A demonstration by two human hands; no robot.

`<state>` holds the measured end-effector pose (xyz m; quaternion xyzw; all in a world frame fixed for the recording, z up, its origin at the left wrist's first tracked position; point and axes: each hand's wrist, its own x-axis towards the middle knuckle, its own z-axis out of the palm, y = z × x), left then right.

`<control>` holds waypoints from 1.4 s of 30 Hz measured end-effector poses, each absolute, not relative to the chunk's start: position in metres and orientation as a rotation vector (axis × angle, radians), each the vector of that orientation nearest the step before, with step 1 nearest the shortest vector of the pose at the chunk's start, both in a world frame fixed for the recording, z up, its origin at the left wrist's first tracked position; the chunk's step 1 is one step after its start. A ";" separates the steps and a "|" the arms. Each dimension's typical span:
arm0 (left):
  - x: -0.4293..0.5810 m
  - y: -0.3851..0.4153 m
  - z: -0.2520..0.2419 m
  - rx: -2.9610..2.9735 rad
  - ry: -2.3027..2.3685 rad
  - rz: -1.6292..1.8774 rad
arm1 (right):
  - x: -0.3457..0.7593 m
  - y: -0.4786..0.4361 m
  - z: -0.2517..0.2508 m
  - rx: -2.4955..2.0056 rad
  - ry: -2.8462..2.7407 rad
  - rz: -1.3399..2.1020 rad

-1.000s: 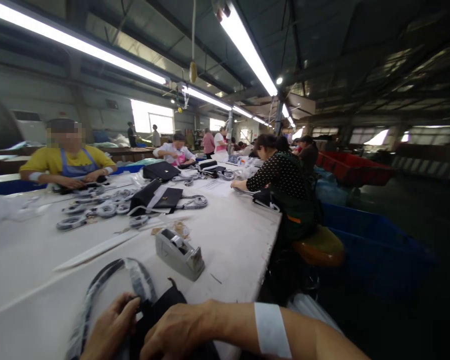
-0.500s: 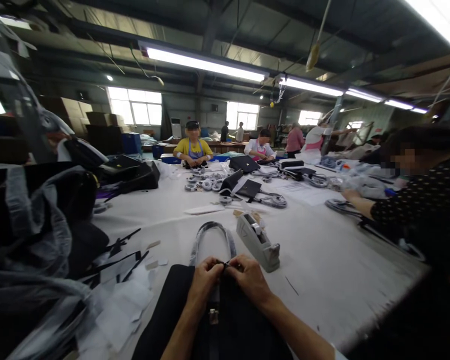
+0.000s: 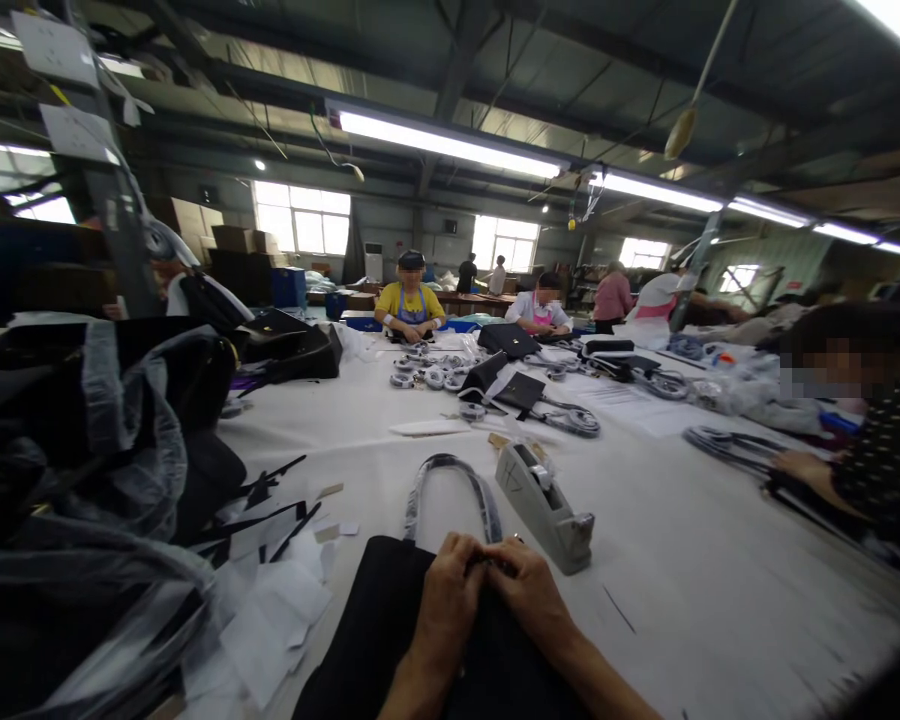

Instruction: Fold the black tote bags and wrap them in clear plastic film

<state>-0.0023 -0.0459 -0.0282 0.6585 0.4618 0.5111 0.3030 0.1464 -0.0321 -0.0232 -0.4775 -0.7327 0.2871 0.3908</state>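
Note:
A black bag (image 3: 379,650) lies flat on the white table (image 3: 675,590) right in front of me, its wrapped handle (image 3: 450,480) arching away from me. My left hand (image 3: 444,600) and my right hand (image 3: 531,597) meet at the bag's top edge, fingers pinched together on a small dark part there that I cannot make out. A grey tape dispenser (image 3: 544,505) stands just right of the handle, close to my right hand.
Black bags in clear plastic (image 3: 82,470) are piled at the left, with black strips and white paper scraps (image 3: 270,570) beside them. Bags and coiled straps (image 3: 510,385) lie mid-table. Several other people sit around the table, one close at the right (image 3: 862,440).
The view swung from the right side of the table round to the bag in front. My hands came together at the bag's top edge and stay pinched there.

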 end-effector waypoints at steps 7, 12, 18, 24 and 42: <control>-0.007 -0.044 -0.026 1.740 1.162 1.322 | 0.148 -0.030 -0.027 -1.220 -1.695 0.798; -0.004 -0.043 -0.028 1.646 1.054 1.267 | 0.157 -0.026 -0.030 -1.255 -1.492 1.083; 0.001 -0.039 -0.027 1.634 0.973 1.250 | 0.169 -0.024 -0.024 -1.112 -1.409 1.386; -0.001 -0.040 -0.026 1.821 0.985 1.300 | 0.172 -0.024 -0.022 -1.048 -1.472 1.442; 0.004 -0.039 -0.032 1.672 1.205 1.263 | 0.154 -0.026 -0.031 -1.293 -1.442 1.164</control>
